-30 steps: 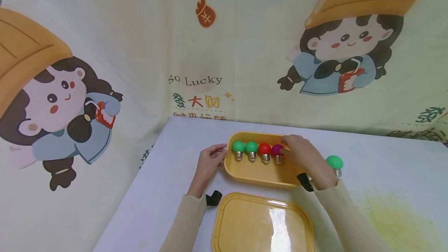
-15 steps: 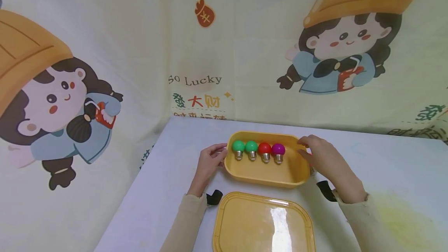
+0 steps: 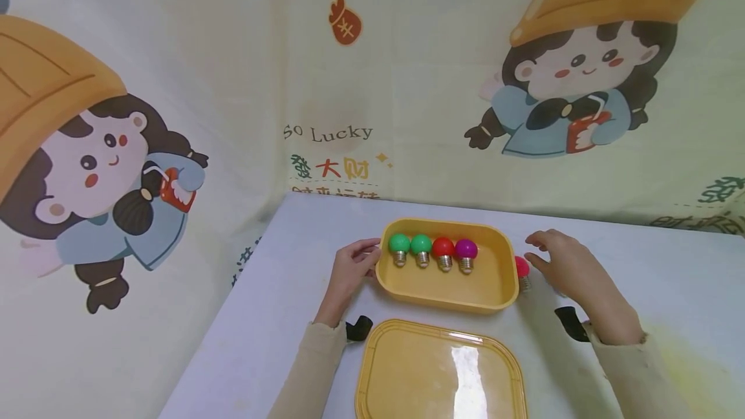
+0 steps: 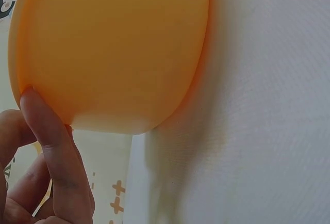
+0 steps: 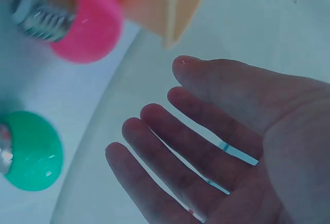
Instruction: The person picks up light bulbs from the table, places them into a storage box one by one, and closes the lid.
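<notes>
In the head view several bulbs lie in a row inside a yellow plastic box (image 3: 448, 299): two green bulbs (image 3: 421, 244), a red bulb (image 3: 443, 247) and a purple bulb (image 3: 466, 249). My left hand (image 3: 351, 267) touches the box's left end from outside; the left wrist view shows a digit against its wall (image 4: 118, 53), below the rim. Right of the box, my right hand (image 3: 573, 267) is held with fingers apart, holding nothing. Near it are a pink bulb (image 5: 95, 25) beside the box and a green bulb (image 5: 33, 152), mostly hidden by the hand in the head view.
A yellow lid or tray (image 3: 431, 374) lies flat in front of the box, with a bright reflection on it. The white table (image 3: 262, 315) meets a printed cloth backdrop (image 3: 419, 115) at its far edge and on the left.
My right hand has let go of the purple bulb in the row and moved right, out of the box, uncovering the pink bulb. My left hand stays at the box's left end.
</notes>
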`<state>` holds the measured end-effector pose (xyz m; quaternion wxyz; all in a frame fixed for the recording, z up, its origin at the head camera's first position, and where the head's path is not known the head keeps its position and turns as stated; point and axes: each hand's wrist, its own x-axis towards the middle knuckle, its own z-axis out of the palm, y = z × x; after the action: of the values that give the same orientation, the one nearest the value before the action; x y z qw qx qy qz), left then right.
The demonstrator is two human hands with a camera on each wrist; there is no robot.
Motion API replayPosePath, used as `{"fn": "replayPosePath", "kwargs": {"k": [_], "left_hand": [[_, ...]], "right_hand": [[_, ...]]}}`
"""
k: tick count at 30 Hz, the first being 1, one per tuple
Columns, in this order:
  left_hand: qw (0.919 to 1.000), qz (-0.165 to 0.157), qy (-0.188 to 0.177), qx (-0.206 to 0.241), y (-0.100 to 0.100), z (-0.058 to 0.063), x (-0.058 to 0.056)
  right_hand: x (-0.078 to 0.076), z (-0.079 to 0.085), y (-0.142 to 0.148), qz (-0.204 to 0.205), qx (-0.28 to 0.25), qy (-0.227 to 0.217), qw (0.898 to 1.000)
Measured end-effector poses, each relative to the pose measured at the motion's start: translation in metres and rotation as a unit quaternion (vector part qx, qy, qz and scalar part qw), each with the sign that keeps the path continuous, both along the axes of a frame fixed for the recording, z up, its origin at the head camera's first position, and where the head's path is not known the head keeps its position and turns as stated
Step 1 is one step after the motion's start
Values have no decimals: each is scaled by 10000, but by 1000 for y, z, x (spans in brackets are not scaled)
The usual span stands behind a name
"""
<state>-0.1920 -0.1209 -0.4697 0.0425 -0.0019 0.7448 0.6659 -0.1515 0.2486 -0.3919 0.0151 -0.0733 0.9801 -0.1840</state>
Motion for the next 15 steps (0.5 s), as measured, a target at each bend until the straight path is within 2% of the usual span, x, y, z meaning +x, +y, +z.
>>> {"fn": "replayPosePath", "kwargs": {"k": [8, 12, 15], "left_hand": [[10000, -30, 9, -48, 2, -1, -1], [9999, -88, -46, -43, 3, 9, 2], [9999, -66, -124, -18, 2, 11, 4]], "right_hand": [[-2, -15, 23, -48, 103, -57, 9999], [0, -20, 31, -167, 193, -126, 9996], [1, -23, 36, -266, 207, -219, 9992]]}}
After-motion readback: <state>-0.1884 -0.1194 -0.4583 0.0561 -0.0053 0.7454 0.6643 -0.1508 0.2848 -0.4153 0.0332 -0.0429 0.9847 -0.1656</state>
